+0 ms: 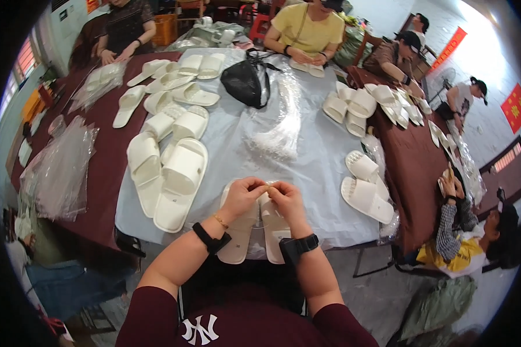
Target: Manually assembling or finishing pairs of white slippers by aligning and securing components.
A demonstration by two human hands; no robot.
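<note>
Nearest, both hands meet at the toe ends of a pair of white slippers [255,222] that lies soles-together-looking on the pale sheet [318,168] covering the surface, just at the person's edge. Left hand [243,194] and right hand [285,199] are pinched fingertip to fingertip over the pair's far end; the fingers are clenched on something small there, possibly a thin plastic tie or the mouth of a clear bag, but it is too small to tell which. Each wrist carries a dark band.

Judgement on doing this step well: keep the pair flat and aligned on the sheet, hold both toes level, and work the small piece with fingertips only, so that the slippers do not slide apart or twist.

Left of the hands, a loose pair of white slippers [168,179] lies side by side, with more white slippers [168,87] beyond it. Right of the hands, two slippers lie sole-up [364,188]. Mid-surface, a bundle of clear plastic strips [281,130] rests near a black bag [246,81]. On the left edge, clear plastic bags [61,168] are heaped. Farthest, other people work at the same long surface.
</note>
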